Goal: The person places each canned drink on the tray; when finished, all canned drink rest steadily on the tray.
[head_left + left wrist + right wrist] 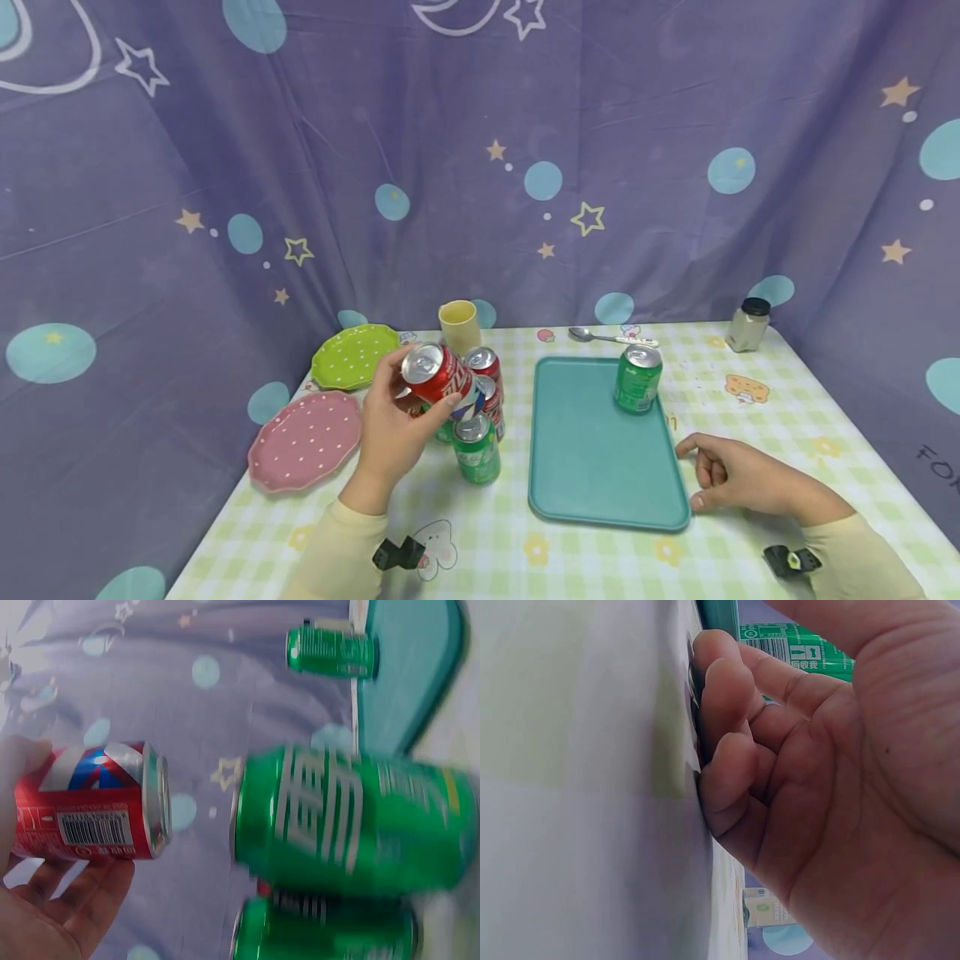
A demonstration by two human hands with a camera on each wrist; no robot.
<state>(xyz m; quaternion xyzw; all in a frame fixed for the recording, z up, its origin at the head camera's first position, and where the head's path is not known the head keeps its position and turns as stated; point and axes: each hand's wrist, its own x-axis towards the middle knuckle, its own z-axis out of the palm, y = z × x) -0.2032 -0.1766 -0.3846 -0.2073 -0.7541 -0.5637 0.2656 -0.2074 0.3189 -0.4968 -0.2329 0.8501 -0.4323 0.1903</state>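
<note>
In the head view my left hand [392,437] grips a red soda can [437,377] from its left side, tilted and raised over a cluster of cans. A green soda can [477,454] stands at the front of that cluster, with red soda cans [483,363] behind it and another green one partly hidden. The left wrist view shows the held can's bottom end and barcode [94,829]. My right hand [750,479] rests on the table by the right edge of a teal tray [592,450], fingers loosely curled and holding nothing. Another green can [637,385] stands at the tray's far right.
A pink dotted plate [306,443] and a green dotted plate [355,357] lie on the left. Behind the cans stands a yellow cup [460,325]. A spoon [611,337] lies beyond the tray, and a black-lidded jar [748,325] stands at the far right. A purple curtain [480,108] hangs behind.
</note>
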